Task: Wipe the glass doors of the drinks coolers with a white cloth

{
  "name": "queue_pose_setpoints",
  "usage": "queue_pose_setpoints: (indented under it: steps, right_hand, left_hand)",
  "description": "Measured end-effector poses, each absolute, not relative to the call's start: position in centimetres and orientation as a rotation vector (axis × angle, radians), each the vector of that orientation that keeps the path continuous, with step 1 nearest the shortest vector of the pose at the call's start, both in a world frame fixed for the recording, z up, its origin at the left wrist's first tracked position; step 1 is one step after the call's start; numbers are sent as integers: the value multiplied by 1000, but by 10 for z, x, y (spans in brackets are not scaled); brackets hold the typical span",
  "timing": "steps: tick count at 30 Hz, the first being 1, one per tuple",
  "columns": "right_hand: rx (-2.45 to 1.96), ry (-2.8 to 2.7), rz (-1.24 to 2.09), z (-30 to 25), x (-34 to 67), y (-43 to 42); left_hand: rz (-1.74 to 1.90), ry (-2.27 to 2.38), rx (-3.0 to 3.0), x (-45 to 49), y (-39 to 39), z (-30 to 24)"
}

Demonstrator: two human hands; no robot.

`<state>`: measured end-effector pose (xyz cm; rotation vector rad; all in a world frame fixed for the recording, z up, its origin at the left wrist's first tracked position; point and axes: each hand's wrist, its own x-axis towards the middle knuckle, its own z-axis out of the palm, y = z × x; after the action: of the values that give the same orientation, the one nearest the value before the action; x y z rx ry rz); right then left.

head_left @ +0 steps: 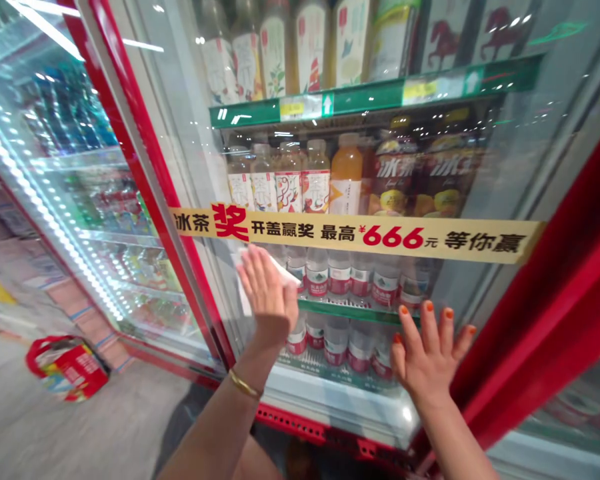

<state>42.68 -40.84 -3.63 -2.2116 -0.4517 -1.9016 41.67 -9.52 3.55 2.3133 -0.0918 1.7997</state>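
Note:
My left hand (269, 293), a gold bangle on its wrist, lies against the glass door (193, 147) of a drinks fridge. Under its palm and fingers it presses a white cloth or tissue (286, 273), whose edges stick out on both sides. My right hand (430, 357), with orange nails, is spread against the same pane further right and holds nothing. Just above both hands runs a yellow strip (440, 241) with red and black lettering. Behind the glass stand rows of water bottles (340, 277), partly hidden by my hands.
Higher shelves hold juice and tea bottles (347, 167) behind the glass. The red door frame (545, 320) borders the right side. To the left, another lit fridge (145, 247) shows shelves of drinks. A red carton pack (75, 367) sits on the grey floor (125, 427).

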Motion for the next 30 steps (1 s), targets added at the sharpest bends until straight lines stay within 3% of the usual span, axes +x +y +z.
queue_pose_setpoints:
  steps: [2, 5, 10, 15, 17, 21, 24, 30]
  right_hand:
    - [-2207, -446, -1889, -38, 426, -409]
    - [-2196, -449, -1883, -38, 425, -408]
    - [-2188, -456, -1884, -30, 422, -404]
    - [-2184, -544, -1713, -13, 396, -405]
    - [-2187, -531, -1708, -5, 387, -409]
    - [-2163, -449, -1855, 7, 394, -412]
    - [-2196, -375, -1926, 5, 412, -408]
    - [-2190, -346, -1957, -6, 422, -402]
  left_hand:
    - [1798, -296, 2426, 408, -107, 11]
    - [1822, -75, 2325, 399, -94, 2]
    - [1833, 284, 2072, 414, -90, 62]
    - [1791, -172, 2351, 408, -133, 40]
    - [1788, -151, 2347, 400, -126, 29]
    - [1761, 207, 2131, 404, -107, 70]
    - [1748, 150, 2143, 415, -144, 99]
    - [1835, -450, 2392, 405, -203, 28]
